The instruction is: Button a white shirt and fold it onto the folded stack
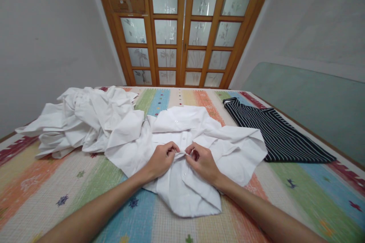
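A white button-up shirt (196, 197) lies spread on the patterned cover in front of me, its collar end away from me and its button strip running down the middle. My left hand (164, 158) pinches the fabric at the strip from the left. From the right, my right hand (203, 161) pinches the same strip, thumb and fingers pressed together. The cloth is lifted slightly between them. Whether a button sits between the fingertips is hidden. Buttons show above and below my hands.
A crumpled heap of white clothes (88, 115) lies at the left, touching the shirt. To the right rests a folded black-and-white striped garment (270, 133). The striped, colourful cover (94, 197) lies beneath everything. A pale green panel (308, 102) and wooden glazed doors (182, 26) stand beyond.
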A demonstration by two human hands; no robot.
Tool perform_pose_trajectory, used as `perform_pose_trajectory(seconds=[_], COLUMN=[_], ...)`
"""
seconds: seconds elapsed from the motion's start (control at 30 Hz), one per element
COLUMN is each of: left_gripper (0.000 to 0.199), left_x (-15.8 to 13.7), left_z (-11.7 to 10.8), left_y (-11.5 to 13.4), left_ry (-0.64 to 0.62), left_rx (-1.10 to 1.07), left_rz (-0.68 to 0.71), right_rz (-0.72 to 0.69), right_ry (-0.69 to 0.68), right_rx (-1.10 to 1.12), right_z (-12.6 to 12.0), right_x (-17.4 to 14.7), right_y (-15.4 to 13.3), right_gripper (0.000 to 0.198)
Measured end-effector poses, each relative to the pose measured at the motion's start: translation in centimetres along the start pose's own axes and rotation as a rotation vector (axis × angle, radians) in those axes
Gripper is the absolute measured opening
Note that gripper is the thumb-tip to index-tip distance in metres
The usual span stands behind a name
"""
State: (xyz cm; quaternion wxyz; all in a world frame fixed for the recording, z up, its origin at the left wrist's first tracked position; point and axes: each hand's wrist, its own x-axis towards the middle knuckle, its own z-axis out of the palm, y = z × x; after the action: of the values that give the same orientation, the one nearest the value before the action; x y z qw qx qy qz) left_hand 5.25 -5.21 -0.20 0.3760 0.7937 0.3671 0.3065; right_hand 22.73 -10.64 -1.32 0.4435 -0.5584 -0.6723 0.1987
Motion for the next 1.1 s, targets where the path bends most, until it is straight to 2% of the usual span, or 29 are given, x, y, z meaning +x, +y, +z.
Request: perform_pose_trajectory(seconds=[0.13, 0.33, 0.43, 0.6, 0.87, 1.1], left_gripper=[0.024, 0.023, 0.020, 0.026, 0.033, 0.032], left_x=[0.48, 0.51, 0.48, 0.67, 0.82, 0.85], left_z=[-0.48, -0.69, -0.54, -0.50, -1.10, -0.93], left_y=[-0.42, -0.18, 0.04, 0.09, 0.33, 0.17], left_ry=[-0.036, -0.080, -0.095, -0.155, -0.197, -0.177], left_rx=[-0.080, -0.202, -0.199, -0.202, -0.277, -0.266], left_rz=[-0.023, -0.025, -0.063, -0.057, -0.132, -0.115], right_rz=[0.060, 0.059, 0.065, 0.088, 0.077, 0.051], right_ry=[0.035, -0.020, -0.023, -0.008, 0.015, 0.008], right_rx=[0.016, 0.014, 0.015, 0.034, 0.034, -0.012], right_z=[-0.09, -0.35, -0.37, -0.22, -0.19, -0.28], right_x=[0.12, 0.35, 0.31, 0.33, 0.48, 0.48], right_y=[0.01, -0.08, -0.07, 0.16, 0.23, -0.07], right_gripper=[0.007, 0.010, 0.006, 0.006, 0.006, 0.006])
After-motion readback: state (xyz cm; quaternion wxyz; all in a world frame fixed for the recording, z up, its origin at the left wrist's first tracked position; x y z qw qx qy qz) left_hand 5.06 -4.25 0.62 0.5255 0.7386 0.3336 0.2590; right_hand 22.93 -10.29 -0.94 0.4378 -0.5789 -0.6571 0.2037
